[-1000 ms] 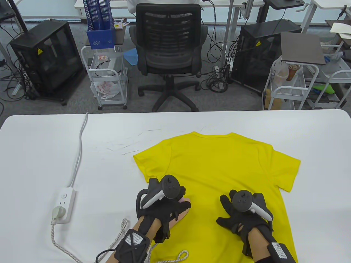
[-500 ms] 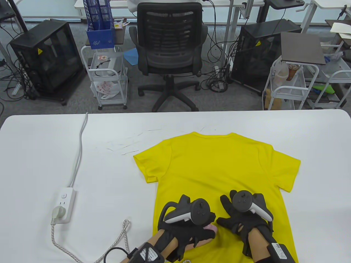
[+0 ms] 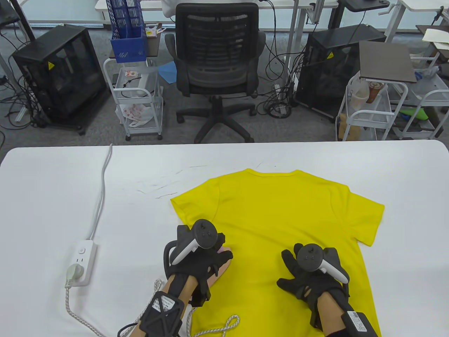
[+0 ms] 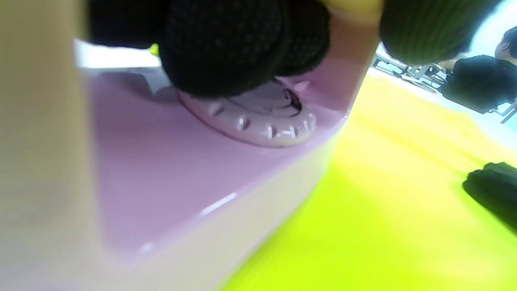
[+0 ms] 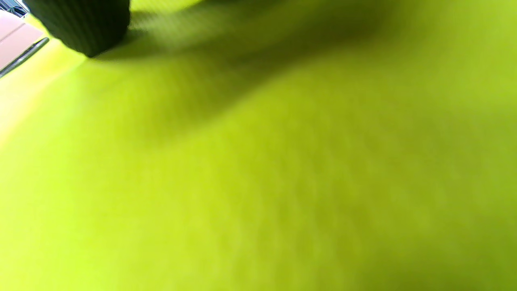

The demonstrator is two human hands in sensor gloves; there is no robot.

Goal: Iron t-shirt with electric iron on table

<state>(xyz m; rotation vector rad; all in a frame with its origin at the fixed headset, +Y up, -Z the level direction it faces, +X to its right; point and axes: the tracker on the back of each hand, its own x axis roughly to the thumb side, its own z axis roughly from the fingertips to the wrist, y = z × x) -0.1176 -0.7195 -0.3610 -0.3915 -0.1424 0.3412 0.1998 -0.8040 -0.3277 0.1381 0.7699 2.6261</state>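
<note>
t-shirt [image 3: 280,210] flat, left hand [image 3: 196,261] apparently gripping iron [image 3: 224,265], right hand [image 3: 308,277] pressing shirt

Both hands wear black knit gloves: left hand [image 3: 196,261], right hand [image 3: 312,279]. A black-and-white tracker [image 3: 196,238] sits on each back. Black wrist boxes [image 3: 163,310] carry white labels, the left with crossed straps and a black cable.

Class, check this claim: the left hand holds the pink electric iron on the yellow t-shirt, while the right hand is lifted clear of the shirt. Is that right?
Not quite. The right hand lies flat on the yellow t-shirt, fingers spread, as the table view shows. The rest stands: the left hand holds the pink electric iron on the shirt.
</note>
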